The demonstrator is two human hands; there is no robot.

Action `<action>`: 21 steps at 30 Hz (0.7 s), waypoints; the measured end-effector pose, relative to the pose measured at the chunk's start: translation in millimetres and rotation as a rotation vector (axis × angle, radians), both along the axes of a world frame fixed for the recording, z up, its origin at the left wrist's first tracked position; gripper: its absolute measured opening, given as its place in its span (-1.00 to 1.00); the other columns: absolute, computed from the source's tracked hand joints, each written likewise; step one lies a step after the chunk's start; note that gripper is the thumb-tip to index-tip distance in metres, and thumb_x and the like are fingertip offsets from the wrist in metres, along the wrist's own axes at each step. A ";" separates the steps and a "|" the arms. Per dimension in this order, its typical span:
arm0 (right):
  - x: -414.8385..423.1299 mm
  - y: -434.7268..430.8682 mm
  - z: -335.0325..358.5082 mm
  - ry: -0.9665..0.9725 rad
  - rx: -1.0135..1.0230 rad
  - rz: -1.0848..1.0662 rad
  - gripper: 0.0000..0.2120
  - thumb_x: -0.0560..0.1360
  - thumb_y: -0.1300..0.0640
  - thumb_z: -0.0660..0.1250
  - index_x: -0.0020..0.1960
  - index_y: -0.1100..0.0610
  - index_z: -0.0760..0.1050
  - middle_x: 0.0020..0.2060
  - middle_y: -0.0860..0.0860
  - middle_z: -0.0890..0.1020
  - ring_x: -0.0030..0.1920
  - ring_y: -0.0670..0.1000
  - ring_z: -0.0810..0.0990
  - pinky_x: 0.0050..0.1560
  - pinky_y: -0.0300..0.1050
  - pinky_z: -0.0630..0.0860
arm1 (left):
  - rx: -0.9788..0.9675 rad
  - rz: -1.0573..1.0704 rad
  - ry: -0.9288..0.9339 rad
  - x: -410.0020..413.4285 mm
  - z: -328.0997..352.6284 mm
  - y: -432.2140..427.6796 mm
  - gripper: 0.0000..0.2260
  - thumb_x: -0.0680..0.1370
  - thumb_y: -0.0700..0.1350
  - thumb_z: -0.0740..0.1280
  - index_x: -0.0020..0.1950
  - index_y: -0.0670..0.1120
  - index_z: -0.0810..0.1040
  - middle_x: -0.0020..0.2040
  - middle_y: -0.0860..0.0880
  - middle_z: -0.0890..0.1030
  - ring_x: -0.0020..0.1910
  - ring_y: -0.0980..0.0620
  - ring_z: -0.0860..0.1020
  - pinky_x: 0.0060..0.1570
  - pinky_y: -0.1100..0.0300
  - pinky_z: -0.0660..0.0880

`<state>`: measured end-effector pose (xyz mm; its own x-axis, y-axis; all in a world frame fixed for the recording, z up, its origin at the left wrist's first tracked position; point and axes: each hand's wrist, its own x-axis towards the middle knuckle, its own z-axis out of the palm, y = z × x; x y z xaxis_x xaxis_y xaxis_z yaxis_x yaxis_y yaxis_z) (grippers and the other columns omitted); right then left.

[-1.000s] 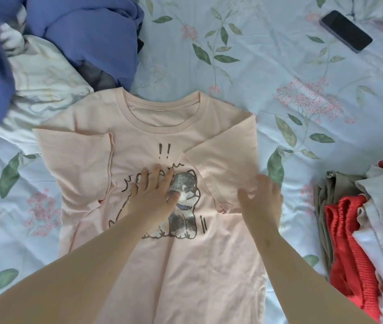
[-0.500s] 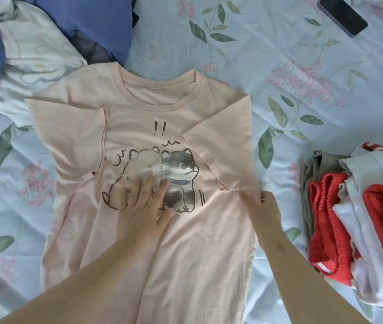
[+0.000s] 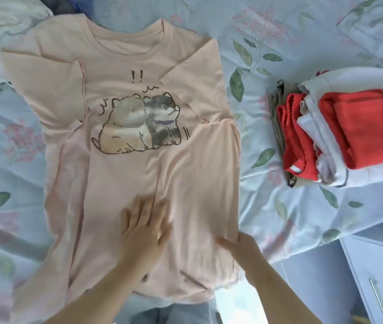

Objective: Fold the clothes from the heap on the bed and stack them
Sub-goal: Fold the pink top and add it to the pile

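A pale pink T-shirt (image 3: 125, 174) with a cartoon print of two animals lies face up on the floral bedsheet (image 3: 267, 206). Both sleeves are folded inward, and its right side is folded over the body. My left hand (image 3: 142, 228) lies flat on the lower middle of the shirt, fingers spread. At the shirt's lower right edge my right hand (image 3: 244, 250) pinches the folded side, thumb on top of the fabric. A stack of folded clothes (image 3: 361, 127) in red, white and olive sits to the right. Only a corner of the heap (image 3: 3, 15) shows at top left.
The bed's edge runs along the lower right, with a pale blue cabinet (image 3: 377, 288) and its metal handle beside it. Open bedsheet lies between the shirt and the folded stack.
Both hands have slid down the shirt from the print toward the hem. The right side of the body now lies folded inward. The phone and most of the heap have left the view.
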<state>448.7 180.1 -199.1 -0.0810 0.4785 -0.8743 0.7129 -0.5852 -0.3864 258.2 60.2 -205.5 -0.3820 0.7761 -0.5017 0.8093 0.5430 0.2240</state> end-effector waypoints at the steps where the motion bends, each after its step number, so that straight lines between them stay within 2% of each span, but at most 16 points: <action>1: 5.3 -7.0 -0.3 -0.011 0.012 0.026 -0.90 0.44 0.17 0.43 -0.18 0.04 0.52 -0.24 -0.07 0.64 -0.22 -0.10 0.58 -0.27 -0.33 0.47 | -0.014 -0.011 -0.005 5.1 -0.5 -8.8 -0.42 0.58 0.20 -0.09 0.36 -0.09 0.47 0.34 -0.21 0.47 0.32 -0.28 0.43 0.18 -0.26 0.41; 3: 15.3 -17.6 0.3 -0.049 0.040 0.061 -0.96 0.49 0.14 0.36 -0.08 0.10 0.52 -0.18 0.02 0.64 -0.17 0.00 0.58 -0.19 -0.20 0.47 | -0.013 -0.029 0.005 14.2 -1.5 -25.9 -0.43 0.56 0.20 -0.04 0.34 -0.08 0.49 0.34 -0.23 0.47 0.29 -0.29 0.46 0.15 -0.25 0.44; 5: 29.2 -23.2 2.8 -0.104 0.131 0.047 -0.89 0.51 0.14 0.30 -0.02 0.16 0.53 -0.19 0.09 0.64 -0.15 0.11 0.59 -0.16 -0.11 0.45 | -0.006 -0.057 0.014 22.3 -1.0 -40.4 -0.45 0.53 0.17 0.02 0.33 -0.10 0.51 0.32 -0.22 0.49 0.27 -0.30 0.48 0.14 -0.25 0.45; 9: 59.9 -4.0 14.5 -0.284 0.394 0.109 -0.81 0.52 0.08 0.27 -0.22 0.15 0.48 -0.42 0.02 0.52 -0.25 0.15 0.51 -0.26 -0.06 0.34 | 0.072 -0.029 -0.009 38.1 -1.0 -64.3 -0.51 0.46 0.10 0.12 0.33 -0.04 0.48 0.31 -0.17 0.51 0.28 -0.29 0.47 0.25 -0.17 0.38; 11: 69.6 9.2 16.6 -0.345 0.451 0.139 -0.71 0.50 0.02 0.24 -0.31 0.17 0.39 -0.45 0.04 0.47 -0.31 0.16 0.44 -0.34 -0.04 0.31 | 0.106 -0.017 -0.017 44.2 -1.8 -71.6 -0.52 0.46 0.10 0.13 0.30 -0.04 0.52 0.32 -0.16 0.50 0.30 -0.28 0.45 0.28 -0.14 0.32; 13: 70.1 11.9 12.7 -0.375 0.420 0.204 -0.74 0.48 0.09 0.22 -0.32 0.18 0.30 -0.45 0.07 0.43 -0.33 0.15 0.39 -0.36 -0.06 0.29 | 0.100 -0.009 -0.028 49.2 -0.9 -76.4 -0.52 0.46 0.08 0.11 0.28 -0.06 0.54 0.33 -0.15 0.49 0.32 -0.26 0.43 0.26 -0.16 0.36; 15: 62.4 6.2 8.4 -0.427 0.346 0.266 -0.93 0.49 0.23 0.21 -0.17 0.13 0.35 -0.29 0.09 0.48 -0.16 0.19 0.45 -0.18 -0.01 0.38 | 0.077 0.004 -0.049 51.7 0.1 -80.9 -0.52 0.48 0.07 0.10 0.33 -0.05 0.50 0.38 -0.13 0.45 0.38 -0.24 0.37 0.31 -0.16 0.30; 16: 57.2 0.6 7.2 -0.471 0.358 0.289 -0.87 0.49 0.25 0.21 0.02 0.10 0.37 -0.12 0.11 0.51 -0.01 0.21 0.46 -0.01 0.04 0.39 | 0.073 0.018 -0.055 51.5 0.0 -82.9 -0.53 0.51 0.07 0.12 0.38 -0.04 0.45 0.42 -0.12 0.40 0.42 -0.22 0.31 0.36 -0.14 0.23; 17: 51.5 -6.0 6.2 -0.517 0.423 0.313 -0.66 0.48 0.25 0.22 0.23 0.07 0.32 0.08 0.12 0.48 0.14 0.21 0.42 0.13 0.07 0.32 | 0.076 0.043 -0.058 50.7 1.3 -85.0 -0.55 0.54 0.05 0.18 0.42 -0.02 0.39 0.45 -0.10 0.35 0.46 -0.19 0.26 0.40 -0.10 0.16; 18: 44.6 -13.3 8.8 -0.542 0.527 0.339 -0.51 0.46 0.25 0.25 0.35 0.04 0.24 0.25 0.11 0.39 0.26 0.20 0.34 0.22 0.07 0.24 | 0.088 0.071 -0.050 49.8 3.6 -86.5 -0.55 0.54 0.00 0.27 0.43 -0.03 0.39 0.44 -0.11 0.36 0.46 -0.18 0.26 0.41 -0.09 0.16; 20: 28.0 -28.5 14.5 -0.431 0.705 0.443 -0.40 0.42 0.23 0.31 0.41 0.00 0.22 0.37 0.05 0.28 0.36 0.14 0.23 0.31 0.02 0.11 | 0.179 0.171 0.016 45.0 9.9 -91.7 -0.59 0.44 -0.11 0.44 0.28 -0.11 0.53 0.30 -0.16 0.51 0.30 -0.24 0.46 0.23 -0.15 0.39; 21: 18.2 -37.3 17.2 -0.333 0.739 0.533 -0.42 0.42 0.21 0.32 0.40 0.00 0.26 0.37 0.02 0.29 0.35 0.13 0.24 0.31 -0.01 0.10 | 0.242 0.242 0.088 40.7 13.3 -96.1 -0.66 0.42 -0.13 0.42 0.19 -0.13 0.59 0.22 -0.17 0.57 0.20 -0.26 0.53 0.11 -0.17 0.47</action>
<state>466.9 142.8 -181.9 -0.2489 0.8885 -0.3855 0.9538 0.1557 -0.2569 298.9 -36.0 -192.2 -0.6029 0.7501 -0.2716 0.6853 0.6613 0.3051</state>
